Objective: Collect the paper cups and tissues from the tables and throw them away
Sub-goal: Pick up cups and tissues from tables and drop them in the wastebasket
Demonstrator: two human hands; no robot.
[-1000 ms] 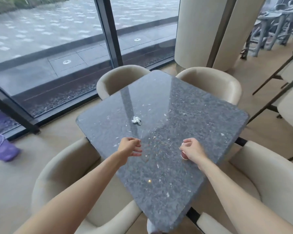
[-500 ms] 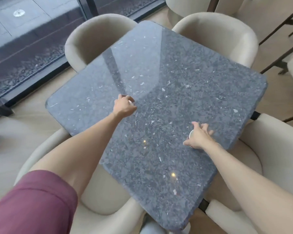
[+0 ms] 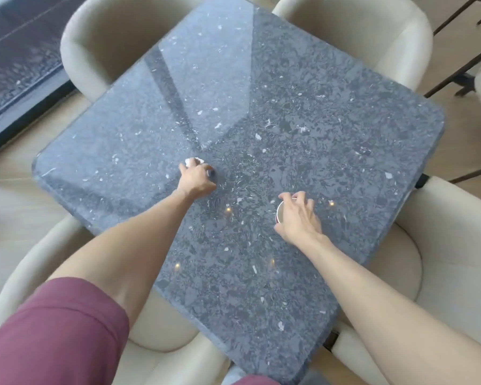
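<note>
A crumpled white tissue (image 3: 192, 162) lies near the middle of the dark speckled stone table (image 3: 303, 115). My left hand (image 3: 197, 179) covers it from the near side with fingers curled round it, only a white edge showing. A paper cup (image 3: 281, 213) with a white inside and a red outer wall stands upright nearer the front right of the table. My right hand (image 3: 299, 215) grips its rim from above, fingers spread round the top. Most of the cup is hidden under that hand.
Cream upholstered chairs ring the table: one at the back left (image 3: 100, 43), one at the back right (image 3: 353, 31), one at the right (image 3: 456, 240), one at the front left (image 3: 161, 323). Dark chair legs (image 3: 467, 65) stand at the far right. A window sill runs along the upper left.
My left hand reached forward to the tissue and closed on it. My right hand closed round the cup's rim. The camera tilted down and moved nearer the table.
</note>
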